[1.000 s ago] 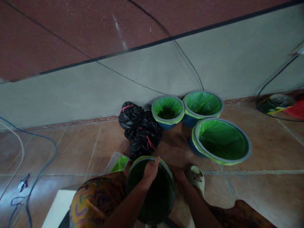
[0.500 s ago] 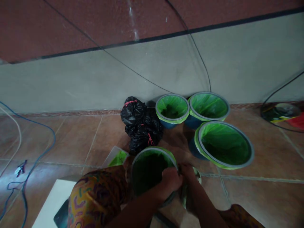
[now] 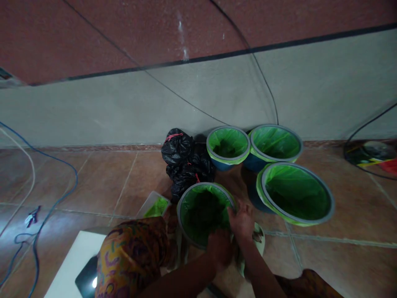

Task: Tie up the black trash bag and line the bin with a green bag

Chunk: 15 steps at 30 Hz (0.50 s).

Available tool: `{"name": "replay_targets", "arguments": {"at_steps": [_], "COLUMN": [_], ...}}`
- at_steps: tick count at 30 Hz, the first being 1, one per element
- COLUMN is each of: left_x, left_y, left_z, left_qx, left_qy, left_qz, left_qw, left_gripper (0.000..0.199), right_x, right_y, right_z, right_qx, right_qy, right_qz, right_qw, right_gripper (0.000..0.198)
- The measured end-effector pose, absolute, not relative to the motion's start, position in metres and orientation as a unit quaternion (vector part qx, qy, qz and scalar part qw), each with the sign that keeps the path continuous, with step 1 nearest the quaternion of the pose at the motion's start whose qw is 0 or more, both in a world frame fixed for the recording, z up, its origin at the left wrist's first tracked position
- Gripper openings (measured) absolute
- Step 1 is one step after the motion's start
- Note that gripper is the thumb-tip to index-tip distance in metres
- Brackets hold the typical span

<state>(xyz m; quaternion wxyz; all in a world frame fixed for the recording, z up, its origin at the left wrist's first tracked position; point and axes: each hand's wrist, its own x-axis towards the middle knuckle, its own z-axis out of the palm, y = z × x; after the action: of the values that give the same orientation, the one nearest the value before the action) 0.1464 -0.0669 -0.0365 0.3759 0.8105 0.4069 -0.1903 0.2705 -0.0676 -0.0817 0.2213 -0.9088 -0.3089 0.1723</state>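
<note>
Having been slid up-frame toward the black bags point(image 3: 185, 163), the lined bin point(image 3: 203, 213) is now gripped at its lower-right rim, right hand point(image 3: 242, 220) fingers pressed on the liner, left hand point(image 3: 221, 249) curled beneath, suggesting the liner is nearly seated.

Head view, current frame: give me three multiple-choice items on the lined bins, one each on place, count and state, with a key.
1. Where do the tied black plastic bags lie?
A. against the grey wall, left of the bins
B. inside a bin
C. on the white board

2. How many round bins with green plastic liners show?
A. two
B. four
C. six

3. How are the hands placed at the nearest green-lined bin?
A. both away from it
B. only one near it
C. both at its right rim

Key: 1 A, the bags rest on the tiled floor by the wall. 2 B, three stand grouped at right plus the nearest one. 3 C, the left hand and right hand meet at the rim.
</note>
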Motion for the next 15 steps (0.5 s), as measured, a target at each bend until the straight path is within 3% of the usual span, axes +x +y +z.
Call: {"name": "replay_targets", "arguments": {"at_steps": [5,11,15], "left_x": [0.116,0.087,0.077], "left_y": [-0.070,0.006,0.063], "left_z": [-0.034,-0.027,-0.050], "left_qx": [0.843,0.802,0.753], "left_qy": [0.352,0.558,0.637], "left_qz": [-0.130,0.010,-0.015], "left_qw": [0.387,0.212,0.163], "left_gripper": [0.062,0.058,0.054], "right_x": [0.267,0.266,0.258], "right_y": [-0.071,-0.070,-0.073], "right_z": [-0.080,-0.086,-0.095], "right_qx": [-0.903,-0.898,-0.897], "right_qy": [-0.370,-0.398,-0.412], "right_qz": [0.196,0.171,0.135], "right_qw": [0.097,0.076,0.083], "right_gripper": [0.037,0.042,0.043]}}
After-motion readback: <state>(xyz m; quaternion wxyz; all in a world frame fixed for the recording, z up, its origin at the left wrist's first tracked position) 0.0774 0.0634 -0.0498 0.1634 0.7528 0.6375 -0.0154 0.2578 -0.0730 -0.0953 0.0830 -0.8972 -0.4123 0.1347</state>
